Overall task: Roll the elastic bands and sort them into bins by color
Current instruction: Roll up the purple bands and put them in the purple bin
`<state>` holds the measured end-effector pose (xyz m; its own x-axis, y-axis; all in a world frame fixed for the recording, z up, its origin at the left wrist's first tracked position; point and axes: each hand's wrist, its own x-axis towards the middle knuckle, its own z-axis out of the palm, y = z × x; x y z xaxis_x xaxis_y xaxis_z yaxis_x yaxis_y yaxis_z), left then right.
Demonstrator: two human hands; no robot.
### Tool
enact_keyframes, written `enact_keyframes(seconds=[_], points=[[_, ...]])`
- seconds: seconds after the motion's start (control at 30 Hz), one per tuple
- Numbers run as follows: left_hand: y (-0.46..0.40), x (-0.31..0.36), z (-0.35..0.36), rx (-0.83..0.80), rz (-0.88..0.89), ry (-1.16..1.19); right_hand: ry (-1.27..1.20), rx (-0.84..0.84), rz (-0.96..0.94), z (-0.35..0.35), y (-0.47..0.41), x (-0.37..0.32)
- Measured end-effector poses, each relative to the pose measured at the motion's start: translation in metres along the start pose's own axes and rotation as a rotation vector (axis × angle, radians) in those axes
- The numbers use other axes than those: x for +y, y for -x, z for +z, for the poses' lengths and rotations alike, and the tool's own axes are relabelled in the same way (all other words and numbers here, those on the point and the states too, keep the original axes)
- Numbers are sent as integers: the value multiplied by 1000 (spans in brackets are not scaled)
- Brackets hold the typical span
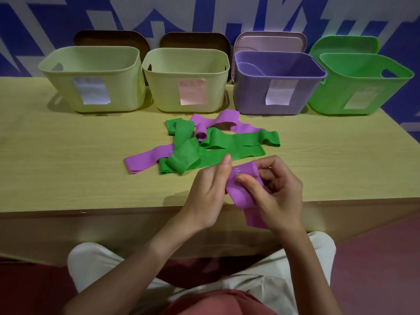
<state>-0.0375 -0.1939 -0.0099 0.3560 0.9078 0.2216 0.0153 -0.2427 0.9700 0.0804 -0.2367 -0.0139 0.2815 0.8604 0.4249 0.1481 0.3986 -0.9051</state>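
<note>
bins: four along the table's (68,155) far edge, purple bin (272,96) and green bin (354,96) show no rolls | pile (204,144): green and purple bands unrolled, mid-table | purple band (241,194): near edge, part-rolled | left hand (209,189) and right hand (279,194) pinch it

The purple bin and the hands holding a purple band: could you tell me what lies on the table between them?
In the head view, a loose pile of green bands and purple bands lies between the purple bin and the hands.
</note>
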Motion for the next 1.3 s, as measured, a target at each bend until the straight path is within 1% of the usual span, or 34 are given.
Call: enact_keyframes(seconds=[0.13,0.2,0.27,0.4,0.5,0.57,0.63,0.73,0.8,0.9,0.97,1.07,1.2,1.3], points=[[-3,1,1,7,-23,20,-11,-37,30,0,0,2],[-4,-1,2,45,-65,61,-19,-59,21,0,1,3],[-5,0,2,72,-142,133,-11,-86,-2,0,1,3],[-6,4,3,11,-312,314,84,-117,-72,-2,-3,1],[-7,4,0,2,-360,351,160,-107,-82,-1,-6,-1],[-7,4,0,25,-375,330,201,-113,-88,1,-6,0],[-7,3,1,66,-365,272,218,-107,-85,2,-6,1],[-7,-3,3,104,-231,145,237,-90,-90,2,-5,8],[-5,-7,3,98,-146,108,236,-81,-85,1,-4,11],[-4,-15,2,100,15,-37,214,-74,-70,1,-4,13],[-6,-18,2,130,55,-98,166,-79,-43,2,-4,12],[-10,-18,2,164,43,-92,117,-103,-44,0,-5,10],[-14,-14,-1,116,-16,-34,86,-132,-16,-4,-5,12],[-17,-9,0,74,-136,66,107,-143,-21,-4,-4,10]])
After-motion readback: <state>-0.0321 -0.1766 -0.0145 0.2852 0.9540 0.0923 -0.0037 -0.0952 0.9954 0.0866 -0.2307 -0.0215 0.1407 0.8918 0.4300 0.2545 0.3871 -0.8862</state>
